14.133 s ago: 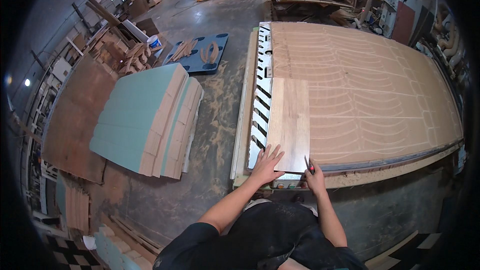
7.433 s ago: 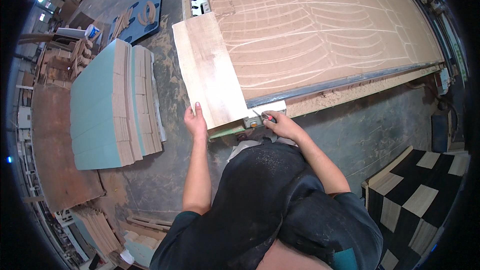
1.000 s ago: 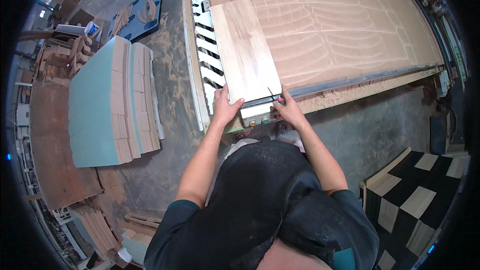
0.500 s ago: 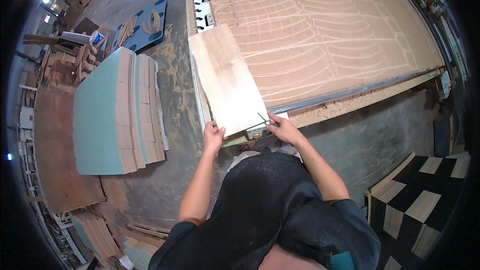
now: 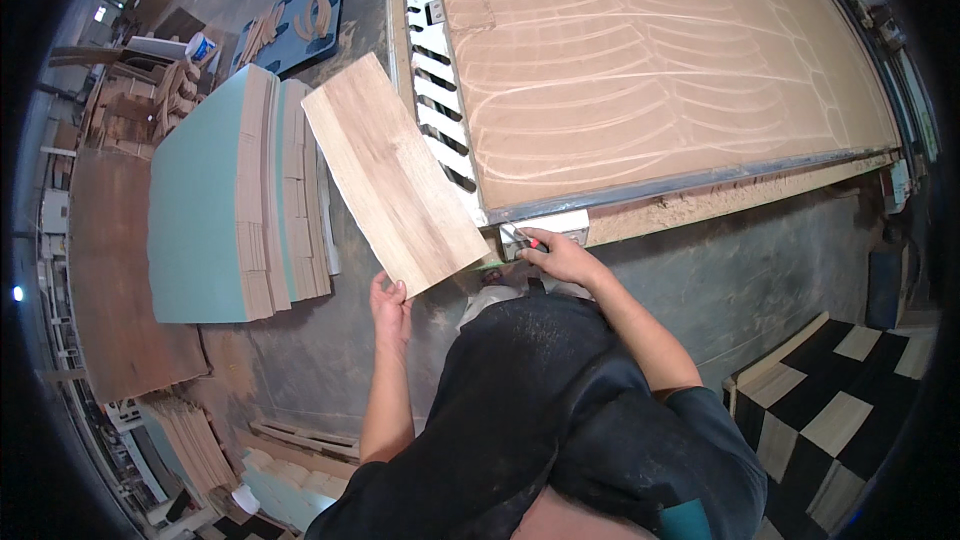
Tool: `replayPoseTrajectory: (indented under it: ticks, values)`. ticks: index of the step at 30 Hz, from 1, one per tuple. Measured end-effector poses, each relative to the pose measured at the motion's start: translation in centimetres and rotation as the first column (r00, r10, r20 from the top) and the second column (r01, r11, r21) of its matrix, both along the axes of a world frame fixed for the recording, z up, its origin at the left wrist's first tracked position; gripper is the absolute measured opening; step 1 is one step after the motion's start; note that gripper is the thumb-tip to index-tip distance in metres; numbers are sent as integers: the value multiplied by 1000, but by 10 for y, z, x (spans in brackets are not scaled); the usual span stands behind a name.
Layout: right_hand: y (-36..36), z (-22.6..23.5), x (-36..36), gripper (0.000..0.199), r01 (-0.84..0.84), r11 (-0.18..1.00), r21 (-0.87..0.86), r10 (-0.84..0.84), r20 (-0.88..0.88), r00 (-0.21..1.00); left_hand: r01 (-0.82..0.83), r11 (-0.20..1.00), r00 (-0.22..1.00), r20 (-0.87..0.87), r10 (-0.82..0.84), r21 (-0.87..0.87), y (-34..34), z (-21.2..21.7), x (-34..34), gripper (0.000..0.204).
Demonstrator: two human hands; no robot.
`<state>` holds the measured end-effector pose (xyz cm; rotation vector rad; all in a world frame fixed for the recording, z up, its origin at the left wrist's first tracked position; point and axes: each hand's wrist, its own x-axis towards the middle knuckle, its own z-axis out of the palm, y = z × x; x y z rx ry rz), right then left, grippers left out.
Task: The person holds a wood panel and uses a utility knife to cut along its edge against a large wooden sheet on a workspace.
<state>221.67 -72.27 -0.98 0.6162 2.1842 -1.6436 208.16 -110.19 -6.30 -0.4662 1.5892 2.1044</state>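
My left hand (image 5: 391,303) grips the near edge of a long light-wood veneer panel (image 5: 388,173) and holds it up, swung out to the left over the floor. My right hand (image 5: 553,254) holds a small red-handled cutting tool (image 5: 524,238) at the near corner of the big machine table (image 5: 640,205). On that table lies a large brown board (image 5: 660,60) scored with curved cut lines. A strip of black-and-white slots (image 5: 437,100) shows at the table's left edge where the panel has come away.
To the left on the floor stands a stack of teal-faced boards (image 5: 235,200), with a dark brown sheet (image 5: 115,280) beyond it. A blue pallet with curved wood pieces (image 5: 300,25) lies farther back. Black and pale checkered panels (image 5: 840,400) sit at the lower right.
The veneer panel has come off the table's left strip and swung further left over the floor in my left hand. My right hand stays at the table corner with the tool.
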Motion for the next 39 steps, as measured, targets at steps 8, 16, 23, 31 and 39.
replayPoseTrajectory:
  ticks: [8, 16, 23, 31, 39]
  values:
    - [4, 2, 2, 58, 42, 998, -37, -43, -20, 999, -47, 998, 996, -78, 49, 29, 11, 8, -21, 48]
    - [9, -3, 7, 57, 114, 993, 12, -113, -46, 992, 58, 998, 995, -75, -60, -23, 64, 3, -39, 42]
    - [16, 15, 11, 64, 226, 971, -85, -231, -58, 971, 127, 992, 991, -36, -128, -9, 124, 5, -37, 39]
    - [19, 19, 16, 65, 256, 964, -77, -259, -39, 965, 167, 984, 986, -18, -168, -65, 140, -2, -37, 39]
    - [20, 7, 19, 66, 238, 970, -53, -241, -66, 968, 212, 912, 956, -120, -269, -352, 135, -8, -44, 44]
